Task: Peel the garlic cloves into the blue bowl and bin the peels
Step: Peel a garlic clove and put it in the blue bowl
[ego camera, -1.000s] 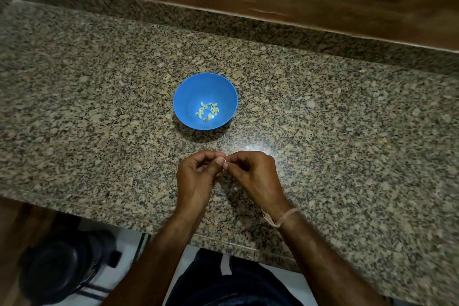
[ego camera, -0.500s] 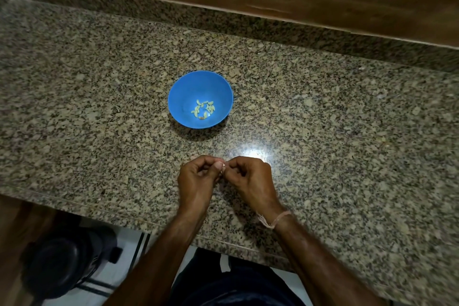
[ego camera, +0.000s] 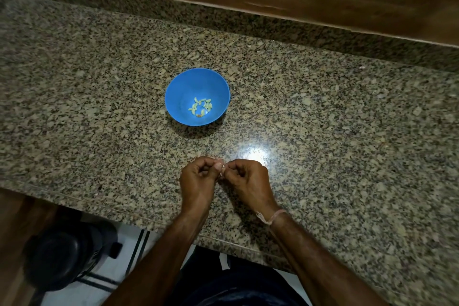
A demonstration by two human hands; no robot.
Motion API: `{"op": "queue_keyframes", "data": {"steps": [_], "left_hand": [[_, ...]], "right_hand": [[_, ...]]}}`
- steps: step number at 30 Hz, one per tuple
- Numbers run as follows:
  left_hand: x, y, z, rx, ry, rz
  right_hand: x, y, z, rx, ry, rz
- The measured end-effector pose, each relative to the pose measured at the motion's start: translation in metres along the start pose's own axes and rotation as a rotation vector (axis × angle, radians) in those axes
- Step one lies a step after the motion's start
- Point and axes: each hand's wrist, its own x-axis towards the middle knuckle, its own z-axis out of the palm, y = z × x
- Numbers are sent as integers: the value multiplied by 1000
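At the far left, below the worktop's edge, a dark round container (ego camera: 62, 263) stood on the floor, probably the bin for the peels, though its opening was too dim to read. Further right, the round blue plastic bowl (ego camera: 173, 97) sat on the speckled brown granite worktop (ego camera: 347, 131) with a small heap of pale peeled cloves (ego camera: 201, 107) at its bottom. Nearer the front edge, well apart from the bowl, the left hand (ego camera: 198, 181) had its fingers curled and its grip pinched a small pale garlic clove (ego camera: 222, 169). The right hand (ego camera: 248, 179), with a thin pinkish thread bracelet (ego camera: 273, 217) at its wrist, pinched the same clove from the other side, so both grips were closed on it and it was held just above the stone. The clove was so small that it could have slipped out of the fingertips as the skin tore. It might then have skidded across the polished surface or dropped over the near edge to the floor. Loose peel was the other risk: flakes falling on this mottled stone would have been hard to tell from the pattern and easy to miss when binning. Compared with half a second earlier, very little had changed. The hands had stayed joined on the clove in the same spot, the heap in the bowl looked the same, and only the view had shifted slightly.
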Motion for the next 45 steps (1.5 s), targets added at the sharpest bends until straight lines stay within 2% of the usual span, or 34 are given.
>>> {"op": "queue_keyframes", "data": {"steps": [8, 14, 16, 19, 21, 30, 34, 39, 45], "left_hand": [[-3, 1, 2, -62, 45, -66], [0, -3, 0, -89, 37, -73], [1, -3, -1, -69, 45, -50], [3, -1, -3, 24, 21, 12], [2, 1, -3, 112, 4, 67], [31, -10, -11, 251, 10, 164], [45, -12, -16, 332, -38, 248], [41, -18, -31, 387, -37, 354], [1, -46, -48, 456, -104, 342]], "right_hand": [[2, 3, 7, 68, -16, 77], [3, 9, 16, 120, 52, 92], [2, 7, 18, 223, 59, 138], [-1, -2, 28, 503, 92, 294], [-2, -4, 34, 556, 115, 351], [7, -4, 33, 420, 259, 295], [2, 8, 17, 93, 263, 163], [-21, 18, 11, -41, 266, 147], [-46, 21, 16, -294, 284, 79]]}}
